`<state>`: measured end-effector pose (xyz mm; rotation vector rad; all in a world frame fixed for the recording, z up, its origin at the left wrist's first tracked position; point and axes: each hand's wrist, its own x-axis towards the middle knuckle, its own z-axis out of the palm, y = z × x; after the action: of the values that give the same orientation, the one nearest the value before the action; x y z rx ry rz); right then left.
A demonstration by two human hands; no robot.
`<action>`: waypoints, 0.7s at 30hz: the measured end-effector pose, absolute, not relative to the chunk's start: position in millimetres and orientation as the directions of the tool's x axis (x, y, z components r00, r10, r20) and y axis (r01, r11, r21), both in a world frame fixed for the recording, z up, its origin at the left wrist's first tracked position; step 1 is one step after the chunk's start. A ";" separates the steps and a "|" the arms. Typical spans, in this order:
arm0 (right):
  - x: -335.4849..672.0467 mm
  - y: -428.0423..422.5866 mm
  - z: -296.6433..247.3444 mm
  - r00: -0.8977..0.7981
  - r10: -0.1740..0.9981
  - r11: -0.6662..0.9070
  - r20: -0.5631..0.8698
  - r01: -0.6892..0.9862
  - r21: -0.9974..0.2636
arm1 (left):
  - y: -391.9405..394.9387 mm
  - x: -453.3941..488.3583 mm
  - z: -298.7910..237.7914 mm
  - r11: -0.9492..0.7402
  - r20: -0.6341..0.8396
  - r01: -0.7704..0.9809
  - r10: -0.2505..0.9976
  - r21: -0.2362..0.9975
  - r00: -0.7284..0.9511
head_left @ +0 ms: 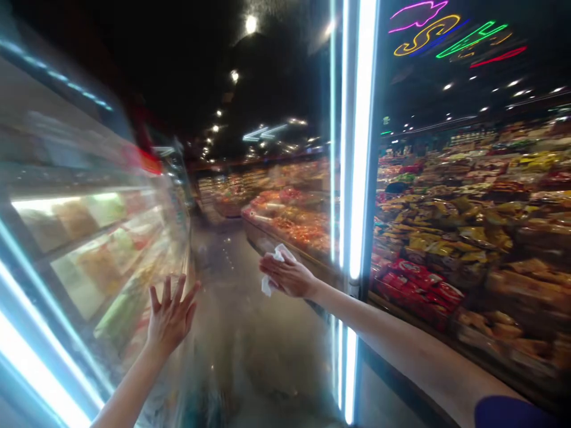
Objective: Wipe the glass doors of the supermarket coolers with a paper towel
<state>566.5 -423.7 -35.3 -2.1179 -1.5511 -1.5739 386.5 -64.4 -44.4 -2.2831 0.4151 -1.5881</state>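
Well, my hands are apart: the right hand (292, 276) is closed over a white tissue (266, 285), which pokes out above and below it, near the middle of my view. My left hand (170, 315) has its fingers spread, in front of blurred, lit shelves (31, 258); whether either palm touches a surface, I cannot tell. My right forearm (392, 331), coming from a dark blue sleeve (508, 412), crosses before a bright light strip (363, 137), with red packets (413, 278) heaped beyond it
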 end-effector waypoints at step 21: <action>562.0 -426.3 -1.8 0.036 0.416 -0.652 0.909 0.708 0.271 | -173.5 436.8 32.2 -0.881 0.831 -0.059 -0.464 -0.470 0.308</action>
<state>562.0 -426.3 -1.8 -2.0605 -1.1540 -1.6570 436.8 -173.5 32.2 -2.2293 0.4691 -1.5956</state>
